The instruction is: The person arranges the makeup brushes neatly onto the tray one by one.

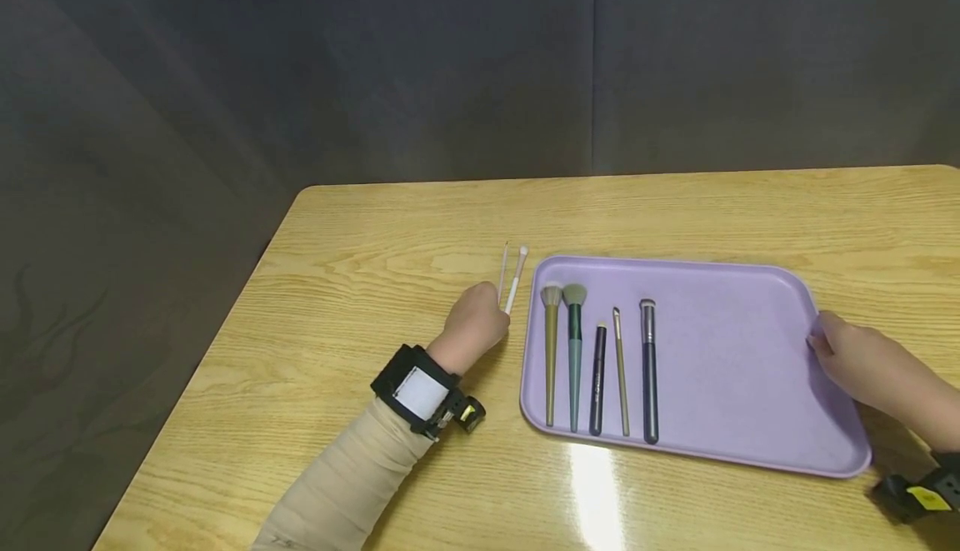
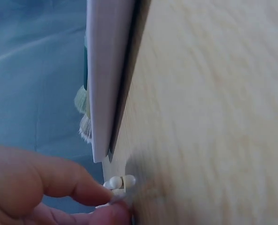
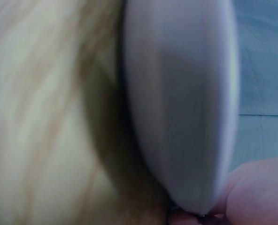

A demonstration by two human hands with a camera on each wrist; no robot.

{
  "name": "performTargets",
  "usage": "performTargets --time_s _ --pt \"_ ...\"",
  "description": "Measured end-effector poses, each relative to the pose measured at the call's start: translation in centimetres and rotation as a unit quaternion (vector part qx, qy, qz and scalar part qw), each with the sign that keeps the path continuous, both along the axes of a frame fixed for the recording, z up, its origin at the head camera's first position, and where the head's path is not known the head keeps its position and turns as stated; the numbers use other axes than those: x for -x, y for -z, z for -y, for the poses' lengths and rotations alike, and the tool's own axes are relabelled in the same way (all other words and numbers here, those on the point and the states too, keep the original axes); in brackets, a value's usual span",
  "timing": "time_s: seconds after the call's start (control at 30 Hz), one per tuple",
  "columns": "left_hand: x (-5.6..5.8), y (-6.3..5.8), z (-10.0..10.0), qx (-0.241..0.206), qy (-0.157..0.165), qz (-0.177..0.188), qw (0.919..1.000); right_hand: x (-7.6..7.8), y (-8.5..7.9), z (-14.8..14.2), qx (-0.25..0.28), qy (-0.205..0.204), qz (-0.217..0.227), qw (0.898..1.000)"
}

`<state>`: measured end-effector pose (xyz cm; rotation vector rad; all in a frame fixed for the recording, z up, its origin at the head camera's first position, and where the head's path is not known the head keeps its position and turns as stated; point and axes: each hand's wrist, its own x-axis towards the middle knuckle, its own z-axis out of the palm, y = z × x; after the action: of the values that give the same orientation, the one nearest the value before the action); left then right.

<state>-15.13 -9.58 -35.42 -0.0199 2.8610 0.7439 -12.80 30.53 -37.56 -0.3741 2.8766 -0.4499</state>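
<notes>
My left hand is left of the purple tray, low over the table. Its finger and thumb pinch at two slim makeup brushes, a white-handled one and a thinner pinkish one, whose far ends point away from me. White rounded ends show by the fingertips in the left wrist view; the rest is hidden by the hand. At the tray's right rim my right hand grips the edge, thumb over it and fingers curled below. That rim looms large and blurred in the right wrist view.
Inside the tray's left half several brushes lie side by side, among them a tan-handled one, a green one and a dark thick one. The wooden table ends at a dark curtain.
</notes>
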Motion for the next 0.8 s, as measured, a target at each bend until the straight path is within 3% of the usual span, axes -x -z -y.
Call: performTargets --time_s 0.4,0.8 --pt "-0.24 0.34 0.67 -0.112 -0.031 0.015 0.9931 -0.04 -0.21 0.16 -0.007 0.003 -0.004 1.0" --pt "-0.64 -0.31 0.14 -0.178 -0.035 0.02 0.9833 -0.05 -0.05 0.03 -0.001 0.001 -0.012 1.0"
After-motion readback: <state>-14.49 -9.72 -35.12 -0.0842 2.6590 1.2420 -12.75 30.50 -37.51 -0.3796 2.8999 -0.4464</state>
